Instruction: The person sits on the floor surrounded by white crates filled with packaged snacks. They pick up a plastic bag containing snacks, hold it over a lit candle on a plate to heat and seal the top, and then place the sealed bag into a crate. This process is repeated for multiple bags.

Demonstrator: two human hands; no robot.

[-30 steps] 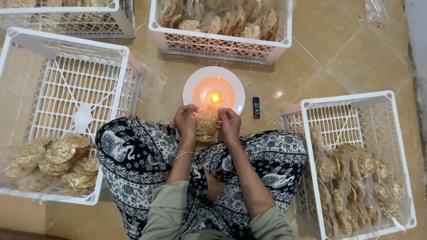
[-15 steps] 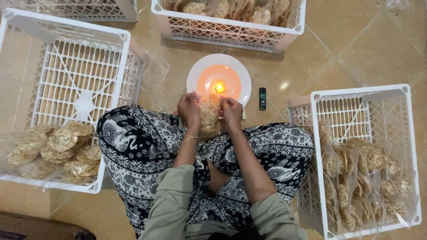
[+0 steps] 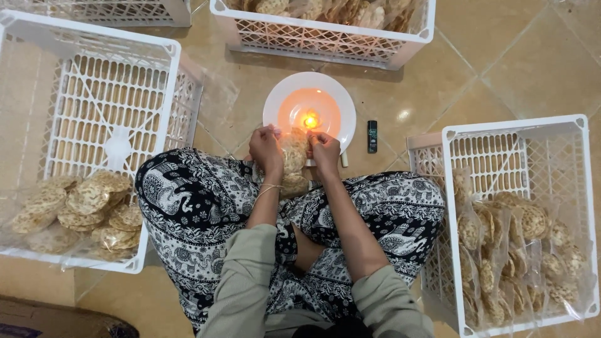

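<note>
While four crates [image 3: 94,144] surround, two hands [image 3: 266,150] grip one packet [image 3: 293,153].

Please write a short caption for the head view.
Both hands hold a clear bag of round crackers beside a lit candle.

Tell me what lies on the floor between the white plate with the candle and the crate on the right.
In the head view, a small dark lighter lies on the tan floor tiles between them.
</note>
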